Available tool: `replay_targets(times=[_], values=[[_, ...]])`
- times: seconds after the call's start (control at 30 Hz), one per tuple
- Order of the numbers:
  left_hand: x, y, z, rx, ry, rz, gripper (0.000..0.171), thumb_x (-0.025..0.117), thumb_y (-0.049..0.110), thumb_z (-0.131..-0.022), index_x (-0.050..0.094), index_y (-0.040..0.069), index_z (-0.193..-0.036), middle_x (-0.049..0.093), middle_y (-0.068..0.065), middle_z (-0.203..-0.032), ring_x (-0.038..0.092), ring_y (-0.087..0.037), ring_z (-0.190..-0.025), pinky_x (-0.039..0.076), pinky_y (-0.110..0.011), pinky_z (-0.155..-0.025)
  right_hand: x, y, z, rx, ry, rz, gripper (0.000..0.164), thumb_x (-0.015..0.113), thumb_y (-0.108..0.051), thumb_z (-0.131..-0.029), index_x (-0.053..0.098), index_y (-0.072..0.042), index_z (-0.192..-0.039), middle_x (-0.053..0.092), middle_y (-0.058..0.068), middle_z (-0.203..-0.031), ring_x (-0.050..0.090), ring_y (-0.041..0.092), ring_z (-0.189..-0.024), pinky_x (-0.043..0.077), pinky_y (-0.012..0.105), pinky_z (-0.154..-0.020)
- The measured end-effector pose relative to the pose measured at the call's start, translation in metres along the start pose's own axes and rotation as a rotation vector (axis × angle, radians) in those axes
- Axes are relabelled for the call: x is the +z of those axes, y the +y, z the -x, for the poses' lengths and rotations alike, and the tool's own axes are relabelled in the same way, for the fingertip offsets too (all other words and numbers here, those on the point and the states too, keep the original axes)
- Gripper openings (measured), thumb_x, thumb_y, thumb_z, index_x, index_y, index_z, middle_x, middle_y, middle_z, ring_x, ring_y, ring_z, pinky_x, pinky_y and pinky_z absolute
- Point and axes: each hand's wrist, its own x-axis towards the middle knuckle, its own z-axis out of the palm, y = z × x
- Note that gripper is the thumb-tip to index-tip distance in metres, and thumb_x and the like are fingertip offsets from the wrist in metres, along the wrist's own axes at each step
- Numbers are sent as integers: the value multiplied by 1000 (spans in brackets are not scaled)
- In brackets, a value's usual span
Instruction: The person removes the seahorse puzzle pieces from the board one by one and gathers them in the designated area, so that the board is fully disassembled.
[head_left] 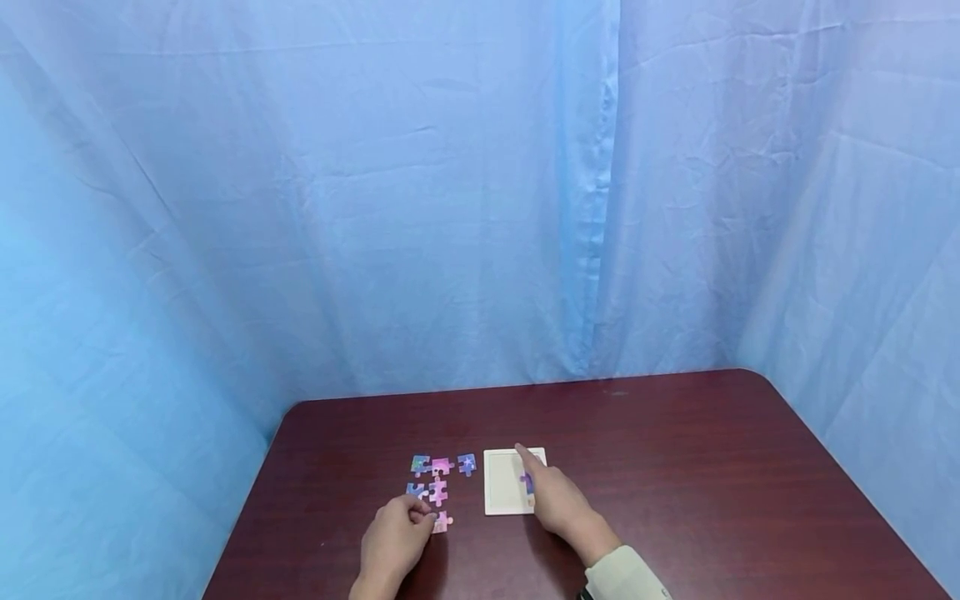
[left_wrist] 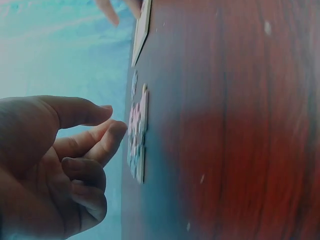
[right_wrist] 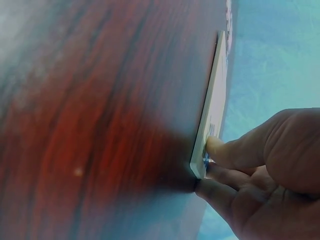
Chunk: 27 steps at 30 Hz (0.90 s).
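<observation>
My left hand [head_left: 393, 537] hovers at the near end of a loose group of jigsaw pieces [head_left: 441, 467], its thumb tip overlapping a pink piece [head_left: 442, 522]. Nothing shows between the thumb and forefinger [left_wrist: 116, 129] in the left wrist view, and its other fingers are bent. At the right side of a shallow white puzzle tray [head_left: 504, 483], my right hand [head_left: 562, 504] has its forefinger stretched forward. Thumb and a finger pinch a blue-purple puzzle piece [right_wrist: 206, 160] at the tray surface; the hand hides part of it.
The dark red-brown table [head_left: 675, 467] carries everything. A blue star-marked piece [head_left: 467, 463] lies between the group and the tray. Blue cloth curtains [head_left: 450, 208] hang behind and along the sides.
</observation>
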Motion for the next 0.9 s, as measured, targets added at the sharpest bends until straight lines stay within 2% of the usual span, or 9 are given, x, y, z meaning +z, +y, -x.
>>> replay_targets(times=[0.23,0.33,0.43,0.57,0.67,0.9], values=[[16,16,6,117,-56,60,7,79,21,-87,73,22,-84,66,14,-72,54,1,-64,43,-28,-60,-3,-1,1,10,51,35,78,67,17,-82,51,-10,-154,73,18,-90,57,18,-72,51,37,-65],[20,22,5,173,-87,70,8,80,22,-89,73,22,-84,65,14,-73,52,3,-64,42,-25,-60,-3,1,1,-11,87,66,72,65,18,-81,58,-10,-148,77,18,-104,65,20,-80,55,40,-69],[24,29,2,210,-108,83,9,80,21,-90,73,22,-84,64,13,-74,51,3,-65,42,-24,-61,-4,4,1,-49,127,82,64,67,18,-79,65,-6,-139,75,19,-124,74,29,-105,60,46,-87],[30,40,-2,245,-128,98,9,78,19,-89,72,22,-83,64,13,-74,50,3,-65,42,-23,-62,-5,9,2,-59,157,70,52,77,13,-80,70,1,-130,66,22,-144,60,42,-138,50,53,-113],[37,50,-6,284,-140,103,7,77,18,-88,72,21,-84,64,12,-74,51,3,-66,43,-23,-62,-6,11,1,-29,153,92,49,83,2,-82,70,3,-129,61,23,-150,52,45,-146,46,56,-116],[58,71,-18,331,-172,87,6,79,18,-89,74,17,-86,66,10,-76,53,0,-66,44,-26,-62,-8,20,1,74,87,130,63,85,-17,-86,63,7,-139,54,27,-156,46,50,-148,44,63,-115]])
